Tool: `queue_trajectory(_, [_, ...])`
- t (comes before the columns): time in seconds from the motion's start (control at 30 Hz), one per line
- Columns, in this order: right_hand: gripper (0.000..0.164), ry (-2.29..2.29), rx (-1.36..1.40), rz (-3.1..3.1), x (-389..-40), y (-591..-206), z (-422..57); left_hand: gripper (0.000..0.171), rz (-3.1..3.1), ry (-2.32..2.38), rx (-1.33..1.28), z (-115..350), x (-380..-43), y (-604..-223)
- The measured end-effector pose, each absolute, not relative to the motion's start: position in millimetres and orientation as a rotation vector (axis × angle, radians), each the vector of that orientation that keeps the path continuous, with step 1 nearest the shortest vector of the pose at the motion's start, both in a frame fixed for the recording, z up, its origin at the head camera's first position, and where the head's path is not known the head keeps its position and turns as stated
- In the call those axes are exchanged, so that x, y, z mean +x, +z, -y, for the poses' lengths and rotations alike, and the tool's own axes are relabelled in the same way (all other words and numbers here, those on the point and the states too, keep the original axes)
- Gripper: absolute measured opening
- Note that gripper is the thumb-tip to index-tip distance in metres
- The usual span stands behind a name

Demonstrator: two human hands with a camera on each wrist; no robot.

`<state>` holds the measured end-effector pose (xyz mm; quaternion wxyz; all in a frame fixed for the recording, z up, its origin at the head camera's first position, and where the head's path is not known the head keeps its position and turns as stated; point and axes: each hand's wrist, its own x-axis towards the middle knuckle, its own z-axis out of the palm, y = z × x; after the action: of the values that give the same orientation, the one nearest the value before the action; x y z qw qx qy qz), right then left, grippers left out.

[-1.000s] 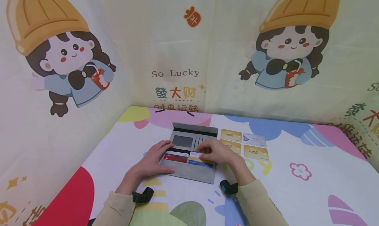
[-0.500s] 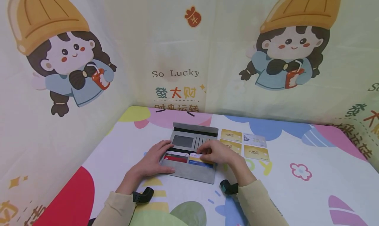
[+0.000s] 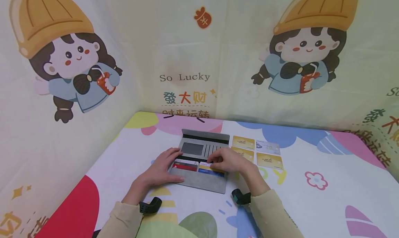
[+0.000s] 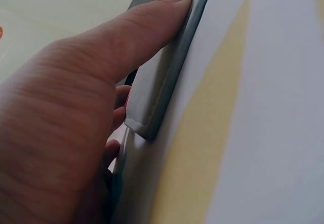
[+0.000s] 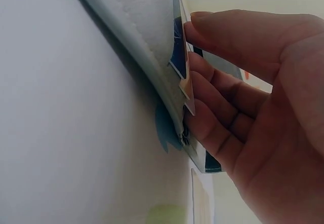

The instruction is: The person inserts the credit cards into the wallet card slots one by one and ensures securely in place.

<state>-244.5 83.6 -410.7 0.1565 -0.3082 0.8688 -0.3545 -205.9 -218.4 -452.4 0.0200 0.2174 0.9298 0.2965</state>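
A grey card wallet (image 3: 202, 184) lies unfolded on the table. My left hand (image 3: 160, 167) rests on its left side, fingers along the edge; in the left wrist view the thumb (image 4: 147, 29) presses the lower edge. A red-and-white card (image 3: 185, 166) sits in the left pocket. On the right, blue and yellow cards overlap in stepped slots, with a pale-topped card (image 3: 204, 164) behind them. My right hand (image 3: 229, 160), fingers curled, grips that card's top edge. In the right wrist view the hand (image 5: 238, 87) partly hides the cards' far ends.
Right of the wallet lie gold cards (image 3: 269, 160) and a silver card (image 3: 268, 147) in two rows; my right hand partly covers one gold card. A printed cloth (image 3: 311, 210) covers the table, and patterned walls (image 3: 233, 58) stand behind and left.
The pale-topped card has slid down slightly into its slot, so less of its white top shows. My right hand has moved slightly with it; the left hand stays put.
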Motion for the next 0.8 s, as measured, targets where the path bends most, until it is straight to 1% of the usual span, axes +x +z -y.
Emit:
queue_trajectory(0.2, [0.013, -1.010, -0.906, -2.469, -245.1, -410.8, -84.1, 0.095, -2.884, 0.922, 0.676, 217.7, -205.2, -451.0])
queue_trajectory(0.8, [0.015, -0.981, -0.916, -2.442, -245.7, -409.9, -84.2, 0.095, -2.886, 0.915, 0.665, 217.0, -205.0, -450.8])
